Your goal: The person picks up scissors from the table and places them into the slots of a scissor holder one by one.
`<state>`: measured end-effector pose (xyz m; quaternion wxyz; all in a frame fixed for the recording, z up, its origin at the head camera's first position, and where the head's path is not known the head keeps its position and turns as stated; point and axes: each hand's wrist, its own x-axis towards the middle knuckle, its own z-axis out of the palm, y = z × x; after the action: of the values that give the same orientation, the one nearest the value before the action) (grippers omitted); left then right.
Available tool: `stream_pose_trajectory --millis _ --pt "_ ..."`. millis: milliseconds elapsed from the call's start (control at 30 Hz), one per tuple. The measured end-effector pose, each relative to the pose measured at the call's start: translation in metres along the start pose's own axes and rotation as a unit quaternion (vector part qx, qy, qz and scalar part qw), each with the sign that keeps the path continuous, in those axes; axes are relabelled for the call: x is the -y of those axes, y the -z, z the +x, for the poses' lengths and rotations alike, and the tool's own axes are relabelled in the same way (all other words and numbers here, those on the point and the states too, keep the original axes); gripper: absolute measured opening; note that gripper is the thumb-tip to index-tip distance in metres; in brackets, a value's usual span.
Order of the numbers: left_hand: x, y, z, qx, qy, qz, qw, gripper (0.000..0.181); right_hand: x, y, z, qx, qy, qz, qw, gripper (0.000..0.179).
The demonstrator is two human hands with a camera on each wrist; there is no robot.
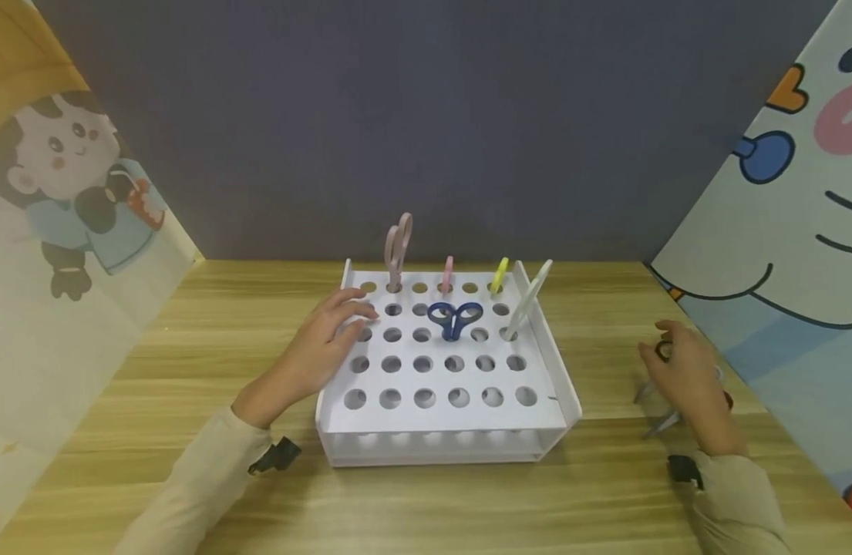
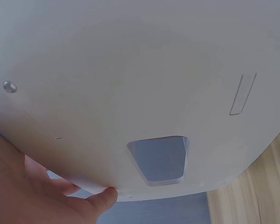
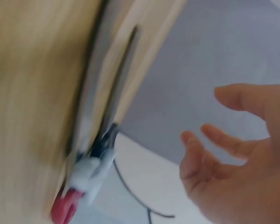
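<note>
A white rack [image 1: 439,420] with rows of round holes stands on the table. My left hand [image 1: 320,347] rests over its left edge with relaxed fingers; in the left wrist view a fingertip touches the rim of the side panel [image 2: 98,93]. At the right, my right hand [image 1: 689,378] hovers over scissors lying on the table, partly hiding them. The right wrist view shows that hand with loosely bent fingers and nothing between them, beside blurred scissors [image 3: 86,172] with grey, black and red handle parts. Navy scissors [image 1: 452,317] stand handles-up in the rack's middle.
Mauve scissors [image 1: 395,250], pink scissors [image 1: 448,274], yellow scissors [image 1: 500,275] and white-handled scissors [image 1: 530,301] also stand in the rack, toward its back and right. A dark panel [image 1: 426,131] rises behind the wooden table [image 1: 426,509]; cartoon-printed walls flank it.
</note>
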<state>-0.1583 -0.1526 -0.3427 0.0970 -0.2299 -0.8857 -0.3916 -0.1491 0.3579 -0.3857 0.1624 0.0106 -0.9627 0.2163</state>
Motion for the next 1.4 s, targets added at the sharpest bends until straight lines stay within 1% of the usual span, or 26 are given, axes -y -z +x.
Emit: stream_pose_trajectory --millis 133,233,300,433,500,533,600,700,767,867,1000,1100,1267,1400 --pt "0.000 0.001 -0.001 -0.001 0.001 0.001 1.0000 0.025 -0.014 0.002 -0.001 -0.001 -0.027 -0.052 0.9983 0.057" --pt "-0.001 0.002 -0.001 -0.001 0.000 0.000 1.0000 0.025 -0.027 0.004 -0.005 0.017 -0.037 -0.086 0.9955 0.060" --pt "-0.002 0.002 -0.001 -0.001 -0.002 0.001 1.0000 0.025 -0.033 0.007 -0.008 0.051 -0.042 -0.102 0.9925 0.063" --pt "-0.001 0.001 0.000 -0.003 -0.006 0.002 1.0000 0.025 -0.041 0.015 -0.011 0.142 -0.061 -0.113 0.9815 0.074" --pt "0.000 0.001 0.000 -0.004 -0.006 0.002 1.0000 0.025 -0.042 0.017 -0.011 0.171 -0.064 -0.113 0.9766 0.076" --pt "0.000 0.001 0.000 -0.004 -0.005 0.001 1.0000 0.025 -0.042 0.018 -0.011 0.176 -0.062 -0.113 0.9758 0.075" --pt "0.000 0.001 0.000 -0.003 -0.005 0.000 1.0000 0.024 -0.041 0.018 -0.011 0.172 -0.049 -0.118 0.9767 0.069" --pt "0.001 0.001 0.000 -0.003 -0.005 -0.001 1.0000 0.024 -0.040 0.017 -0.010 0.153 -0.033 -0.125 0.9797 0.047" --pt "0.001 0.001 0.000 -0.002 -0.004 -0.001 1.0000 0.024 -0.039 0.017 -0.010 0.144 -0.031 -0.124 0.9813 0.041" --pt "0.000 0.001 0.000 -0.001 -0.002 -0.002 1.0000 0.024 -0.039 0.016 -0.011 0.140 -0.038 -0.122 0.9819 0.041" --pt "-0.001 0.001 0.000 0.001 0.001 -0.001 1.0000 0.025 -0.039 0.015 -0.011 0.135 -0.036 -0.108 0.9843 0.037" --pt "-0.001 0.001 0.001 0.001 0.001 0.001 1.0000 0.025 -0.038 0.015 -0.011 0.127 -0.037 -0.096 0.9866 0.029" --pt "-0.002 0.002 0.000 0.001 0.001 0.002 1.0000 0.025 -0.036 0.015 -0.011 0.122 -0.052 -0.084 0.9876 0.029" --pt "-0.002 0.002 0.001 0.004 0.000 0.002 1.0000 0.025 -0.035 0.015 -0.012 0.121 -0.054 -0.079 0.9880 0.033"
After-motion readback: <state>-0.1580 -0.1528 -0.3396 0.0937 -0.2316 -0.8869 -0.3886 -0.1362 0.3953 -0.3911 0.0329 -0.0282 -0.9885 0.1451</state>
